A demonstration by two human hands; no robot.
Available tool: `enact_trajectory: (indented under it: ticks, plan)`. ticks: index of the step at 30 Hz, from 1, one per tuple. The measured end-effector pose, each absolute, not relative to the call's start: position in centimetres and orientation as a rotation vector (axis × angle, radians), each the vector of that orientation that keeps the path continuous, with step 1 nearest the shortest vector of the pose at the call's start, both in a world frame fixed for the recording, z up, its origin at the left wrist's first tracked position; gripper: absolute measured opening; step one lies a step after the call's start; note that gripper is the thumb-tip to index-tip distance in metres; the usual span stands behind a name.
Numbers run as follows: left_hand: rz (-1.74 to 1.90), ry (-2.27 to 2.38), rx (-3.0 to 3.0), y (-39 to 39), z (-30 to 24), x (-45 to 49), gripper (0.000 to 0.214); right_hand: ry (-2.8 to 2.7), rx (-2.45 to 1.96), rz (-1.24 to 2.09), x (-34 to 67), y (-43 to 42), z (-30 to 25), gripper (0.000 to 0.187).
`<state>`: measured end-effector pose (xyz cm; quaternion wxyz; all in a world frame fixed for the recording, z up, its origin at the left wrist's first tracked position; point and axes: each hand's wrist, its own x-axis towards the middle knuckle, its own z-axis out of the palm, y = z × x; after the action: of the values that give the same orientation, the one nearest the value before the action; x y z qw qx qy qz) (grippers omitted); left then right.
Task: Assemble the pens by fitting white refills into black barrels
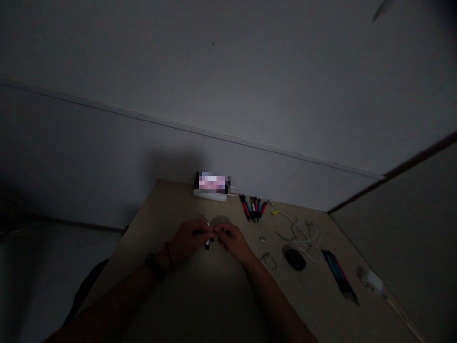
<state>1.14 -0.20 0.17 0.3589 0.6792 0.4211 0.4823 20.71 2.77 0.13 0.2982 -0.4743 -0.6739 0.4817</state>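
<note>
In the head view, my left hand (193, 236) is closed in a pinch around a slim black-and-white item (207, 246), too dark and small to name exactly. Its white end shows above the fingers, its black end below. My right hand (233, 242) meets it from the right, thumb and fingertips pinched close to the left fingertips. What the right fingers hold is hidden; small pale bits show at that hand's edges. Both hands are over the wooden table (171, 290). Beyond them, a lit phone (213, 183) with a blurred screen leans on a white block (210, 195).
Several pens (254, 208) lie behind my right hand. Farther right are a coiled white cable (305, 237), a black computer mouse (295, 258), a small cable loop (268, 260) and more pens (339, 276). A white plug (373, 280) sits near the right edge. A wall (228, 147) borders the back.
</note>
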Motion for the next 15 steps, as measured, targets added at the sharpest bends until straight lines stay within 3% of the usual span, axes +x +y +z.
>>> enact_trajectory:
  ticks: [15]
  plan:
    - [1.245,1.089,1.761,-0.16,-0.05,1.14,0.015,-1.791,-1.247,1.299,20.75,2.73,0.32,0.052]
